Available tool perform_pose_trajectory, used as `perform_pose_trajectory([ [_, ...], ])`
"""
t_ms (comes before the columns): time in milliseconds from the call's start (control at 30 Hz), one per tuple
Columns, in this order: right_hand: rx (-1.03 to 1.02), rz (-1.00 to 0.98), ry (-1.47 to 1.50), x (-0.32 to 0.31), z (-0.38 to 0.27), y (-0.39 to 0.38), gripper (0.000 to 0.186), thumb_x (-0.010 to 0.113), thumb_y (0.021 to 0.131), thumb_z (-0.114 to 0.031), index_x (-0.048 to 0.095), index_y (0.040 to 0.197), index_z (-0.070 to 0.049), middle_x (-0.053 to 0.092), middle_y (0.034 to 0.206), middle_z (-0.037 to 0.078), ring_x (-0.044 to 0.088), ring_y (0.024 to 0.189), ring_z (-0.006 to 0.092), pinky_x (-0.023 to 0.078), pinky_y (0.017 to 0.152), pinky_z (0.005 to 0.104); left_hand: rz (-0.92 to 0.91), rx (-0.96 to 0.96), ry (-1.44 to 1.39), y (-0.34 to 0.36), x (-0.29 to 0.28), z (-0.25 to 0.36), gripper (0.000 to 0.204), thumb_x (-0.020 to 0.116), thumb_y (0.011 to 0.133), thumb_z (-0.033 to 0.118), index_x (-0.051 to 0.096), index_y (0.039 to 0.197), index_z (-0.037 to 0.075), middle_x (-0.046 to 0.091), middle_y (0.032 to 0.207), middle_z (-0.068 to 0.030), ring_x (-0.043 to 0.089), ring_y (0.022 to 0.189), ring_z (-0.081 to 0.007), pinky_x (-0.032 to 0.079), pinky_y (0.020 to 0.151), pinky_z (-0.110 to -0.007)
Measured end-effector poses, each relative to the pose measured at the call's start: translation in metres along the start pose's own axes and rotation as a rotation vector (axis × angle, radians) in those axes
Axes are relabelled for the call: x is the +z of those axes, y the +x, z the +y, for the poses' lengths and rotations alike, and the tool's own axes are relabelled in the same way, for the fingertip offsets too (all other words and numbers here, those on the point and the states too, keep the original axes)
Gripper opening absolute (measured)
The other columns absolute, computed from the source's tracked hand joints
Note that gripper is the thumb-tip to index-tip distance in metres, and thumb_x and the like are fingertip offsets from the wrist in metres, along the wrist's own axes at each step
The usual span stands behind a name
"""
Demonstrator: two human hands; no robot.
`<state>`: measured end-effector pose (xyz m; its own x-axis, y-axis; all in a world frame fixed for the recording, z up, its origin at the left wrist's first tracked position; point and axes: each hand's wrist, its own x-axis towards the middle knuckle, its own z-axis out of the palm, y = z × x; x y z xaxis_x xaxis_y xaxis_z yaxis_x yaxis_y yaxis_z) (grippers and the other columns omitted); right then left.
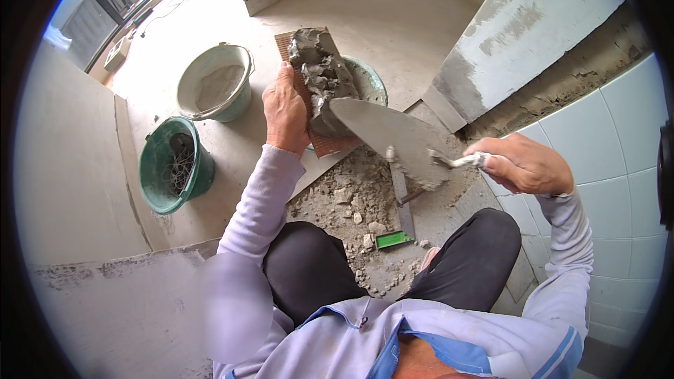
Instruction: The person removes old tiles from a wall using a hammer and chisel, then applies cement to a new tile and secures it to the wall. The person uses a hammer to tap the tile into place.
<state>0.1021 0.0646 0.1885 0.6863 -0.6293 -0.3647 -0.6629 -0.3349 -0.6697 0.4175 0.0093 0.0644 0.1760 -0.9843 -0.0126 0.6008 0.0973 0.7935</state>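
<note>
My left hand (pixel 286 111) grips the left edge of a reddish-brown ribbed tile (pixel 328 146), held up in front of me. Wet grey mortar (pixel 321 74) lies in a thick, lumpy layer along its upturned face. In my right hand (pixel 523 163) is the handle of a trowel (pixel 393 139), fingers wrapped round it. The trowel's broad, mortar-smeared blade points left, its tip at the lower part of the mortar. Partly hidden behind the tile stands a green tub (pixel 375 77) with grey mix inside.
Left stand a pale bucket (pixel 242 91) of grey powder and a green bucket (pixel 203 181) holding wire. Rubble (pixel 344 196) covers the floor before my knees, beside a metal square (pixel 406 217) with a green handle. White wall tiles (pixel 583 133) rise at right, near a bare wall edge (pixel 491 49).
</note>
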Motion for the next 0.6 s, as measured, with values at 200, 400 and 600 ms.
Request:
perform_pose_trajectory([
  [200,-0.074,0.066,-0.131,0.022,0.008,0.011,0.028,0.048,0.095,-0.024,0.055,0.107,0.0,0.056,0.067,0.017,0.057,0.064,0.0334,0.042,0.06,0.0399,0.096,0.075,0.072,0.007,-0.007,-0.004,0.032,0.035,0.101,0.023,0.055,0.102,-0.002,0.062,0.093,-0.0092,0.063,0.076,-0.0148,0.055,0.068,-0.03],
  [400,-0.05,0.085,-0.106,0.011,0.022,-0.018,0.03,0.05,0.093,-0.022,0.056,0.11,0.002,0.057,0.067,0.014,0.057,0.06,0.0276,0.042,0.057,0.0367,0.146,0.037,-0.029,0.012,-0.014,0.0,0.031,0.038,0.1,0.023,0.056,0.105,-0.002,0.062,0.092,-0.0084,0.061,0.077,-0.0143,0.053,0.07,-0.028],
  [600,-0.211,0.164,0.244,0.011,0.066,0.004,0.035,0.043,0.097,-0.029,0.057,0.113,-0.001,0.044,0.05,-0.002,0.042,0.04,0.0085,0.035,0.039,0.0259,0.136,-0.097,0.069,0.006,-0.011,-0.001,0.033,0.045,0.098,0.023,0.06,0.114,-0.002,0.063,0.099,-0.005,0.059,0.083,-0.0084,0.049,0.075,-0.022],
])
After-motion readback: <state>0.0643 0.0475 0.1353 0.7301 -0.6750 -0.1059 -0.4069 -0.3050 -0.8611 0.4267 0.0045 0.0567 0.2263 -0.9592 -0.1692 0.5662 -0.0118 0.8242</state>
